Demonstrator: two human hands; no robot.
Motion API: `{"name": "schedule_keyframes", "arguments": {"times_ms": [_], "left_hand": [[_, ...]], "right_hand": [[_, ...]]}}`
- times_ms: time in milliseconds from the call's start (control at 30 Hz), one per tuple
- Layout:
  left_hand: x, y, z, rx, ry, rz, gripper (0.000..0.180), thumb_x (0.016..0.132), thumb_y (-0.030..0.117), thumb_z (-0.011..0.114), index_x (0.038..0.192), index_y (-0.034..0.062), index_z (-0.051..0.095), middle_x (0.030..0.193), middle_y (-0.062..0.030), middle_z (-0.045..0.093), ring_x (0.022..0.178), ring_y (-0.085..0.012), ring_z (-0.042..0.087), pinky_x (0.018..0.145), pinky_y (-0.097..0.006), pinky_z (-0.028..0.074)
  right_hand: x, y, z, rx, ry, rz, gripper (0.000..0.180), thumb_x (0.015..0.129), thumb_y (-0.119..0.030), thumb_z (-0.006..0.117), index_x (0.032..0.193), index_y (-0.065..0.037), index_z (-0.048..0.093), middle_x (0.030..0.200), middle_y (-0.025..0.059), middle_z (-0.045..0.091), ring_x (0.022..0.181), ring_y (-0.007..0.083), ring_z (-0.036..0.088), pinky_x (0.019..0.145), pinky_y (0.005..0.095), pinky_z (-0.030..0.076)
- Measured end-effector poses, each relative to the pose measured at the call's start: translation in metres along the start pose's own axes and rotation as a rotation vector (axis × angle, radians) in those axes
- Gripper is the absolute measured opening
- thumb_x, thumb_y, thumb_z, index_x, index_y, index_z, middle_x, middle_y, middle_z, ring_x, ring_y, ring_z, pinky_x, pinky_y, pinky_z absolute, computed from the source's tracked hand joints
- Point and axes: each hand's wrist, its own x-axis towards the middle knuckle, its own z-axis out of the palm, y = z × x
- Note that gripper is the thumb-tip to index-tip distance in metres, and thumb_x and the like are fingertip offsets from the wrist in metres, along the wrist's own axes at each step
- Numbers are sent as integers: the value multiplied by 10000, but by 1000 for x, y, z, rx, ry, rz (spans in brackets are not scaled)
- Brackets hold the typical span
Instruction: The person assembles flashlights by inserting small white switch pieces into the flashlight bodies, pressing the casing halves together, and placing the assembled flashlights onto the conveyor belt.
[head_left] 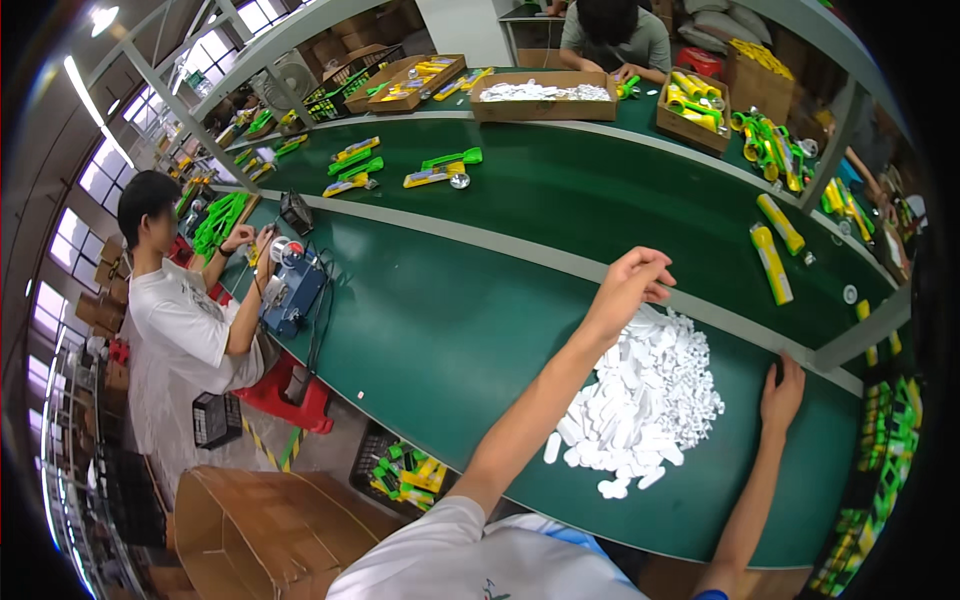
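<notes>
Small flat white plastic pieces lie heaped in a pile [640,410] on the green table in front of me. My left hand [632,290] is raised over the far edge of the pile, beside the grey divider rail. Its thumb and fingers are drawn together in a pinch, and whatever may be between them cannot be made out. To the right of the pile, my right hand [783,393] rests at the rail with its fingers extended and nothing visible in it.
Beyond the rail, a green belt [560,215] carries yellow-and-green tools [770,262]. A cardboard tray [545,98] of white pieces stands across it, near a person. Another person [190,290] sits at left by a blue machine [295,285]. An open carton [260,530] stands lower left.
</notes>
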Motion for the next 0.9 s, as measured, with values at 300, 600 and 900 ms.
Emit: {"name": "schedule_keyframes", "arguments": {"times_ms": [300,600,900], "left_hand": [[70,1,-77,787,165,184,262,905,182,636,1103,10,645,903,-93,691,772,-172,658,697,-311,529],[149,96,-391,2247,642,34,589,820,86,686,1375,78,487,1284,-153,537,1200,-334,537,924,-426,522],[175,120,-494,2023,316,-171,726,656,242,747,1332,80,537,1429,-148,491,1373,-368,409,1087,-472,419]], "right_hand": [[-4,16,2,-275,106,-185,430,948,-151,591,1374,-92,572,1309,167,584,1205,363,528,1041,438,426],[6,-10,-2,-207,-28,-88,475,958,-260,590,1397,-83,550,1400,172,500,1330,377,424,1169,503,285],[39,-33,-6,-89,-151,-27,666,837,-241,663,1447,-76,453,1403,173,499,1362,365,401,1221,537,166]]}}
